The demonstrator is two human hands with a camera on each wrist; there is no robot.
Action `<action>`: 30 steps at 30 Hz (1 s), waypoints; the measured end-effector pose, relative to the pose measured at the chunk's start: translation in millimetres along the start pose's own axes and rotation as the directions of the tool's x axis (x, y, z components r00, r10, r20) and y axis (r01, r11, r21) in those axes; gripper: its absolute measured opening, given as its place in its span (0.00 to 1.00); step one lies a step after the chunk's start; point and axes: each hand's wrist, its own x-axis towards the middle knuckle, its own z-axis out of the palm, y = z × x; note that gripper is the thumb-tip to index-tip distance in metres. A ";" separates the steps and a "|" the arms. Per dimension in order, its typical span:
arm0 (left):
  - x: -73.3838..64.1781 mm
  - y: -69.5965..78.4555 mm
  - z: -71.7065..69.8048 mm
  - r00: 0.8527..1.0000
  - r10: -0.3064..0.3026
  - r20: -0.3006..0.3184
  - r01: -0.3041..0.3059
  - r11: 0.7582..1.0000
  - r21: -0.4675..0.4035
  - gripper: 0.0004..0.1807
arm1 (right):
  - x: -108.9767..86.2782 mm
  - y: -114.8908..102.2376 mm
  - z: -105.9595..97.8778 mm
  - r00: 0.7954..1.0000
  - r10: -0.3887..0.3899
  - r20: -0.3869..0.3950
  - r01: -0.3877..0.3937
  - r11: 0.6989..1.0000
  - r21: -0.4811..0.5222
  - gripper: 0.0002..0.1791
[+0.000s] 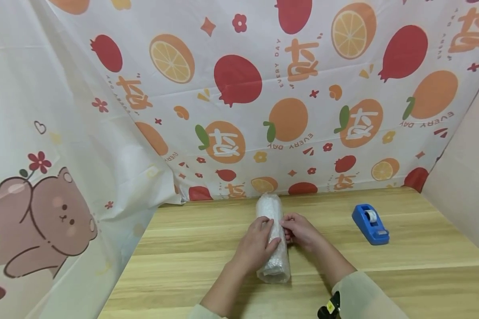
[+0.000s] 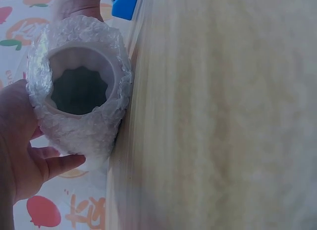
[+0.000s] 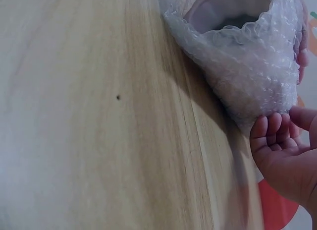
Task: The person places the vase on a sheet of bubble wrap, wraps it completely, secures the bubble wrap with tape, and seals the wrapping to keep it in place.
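A long fluted vase rolled in clear bubble wrap point(image 1: 277, 263) lies on the table, pointing away from me. Its round pale rim point(image 2: 115, 74) and dark, scalloped inside face the near end. My left hand point(image 1: 253, 246) holds the roll from its left side, thumb and index finger on top and the other fingers down the side. On the opposite side, my right hand point(image 1: 302, 231) pinches the wrap between its thumb and curled fingers. In the right wrist view those fingertips point(image 3: 274, 122) are right at the edge of the bubble wrap.
A blue tape dispenser point(image 1: 370, 224) with a roll of clear tape stands right of the hands on the wood-grain table point(image 1: 175, 261). A fruit-print cloth point(image 1: 239, 133) hangs behind the table's back edge, and a pale bear-print cloth point(image 1: 115, 168) hangs along the left.
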 end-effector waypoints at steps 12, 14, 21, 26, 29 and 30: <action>9.4 -15.1 -3.3 0.997 -0.079 0.015 0.079 0.937 -0.340 0.28 | 2.9 9.9 5.4 0.996 0.035 -0.088 -0.033 0.999 0.021 0.19; 9.9 -19.2 -3.2 0.993 -0.120 0.014 0.115 0.903 -0.414 0.26 | 2.1 9.6 7.4 0.996 0.044 -0.077 -0.043 0.999 0.011 0.24; 8.7 -32.7 0.1 0.964 -0.261 0.045 0.228 0.733 -0.641 0.21 | -1.6 7.8 11.6 0.998 0.061 -0.016 -0.061 0.998 -0.017 0.34; 9.5 -33.4 6.1 0.959 -0.277 0.065 0.250 0.708 -0.661 0.22 | -3.7 6.8 11.3 0.998 0.059 -0.016 -0.059 0.998 -0.003 0.32; 12.1 -31.3 6.2 0.958 -0.282 0.055 0.248 0.710 -0.659 0.22 | -4.2 5.2 10.8 0.998 0.053 -0.031 -0.053 0.999 0.005 0.31; 12.9 -30.4 6.0 0.958 -0.283 0.052 0.246 0.709 -0.661 0.22 | -4.4 4.7 10.5 0.998 0.051 -0.035 -0.050 0.999 0.006 0.30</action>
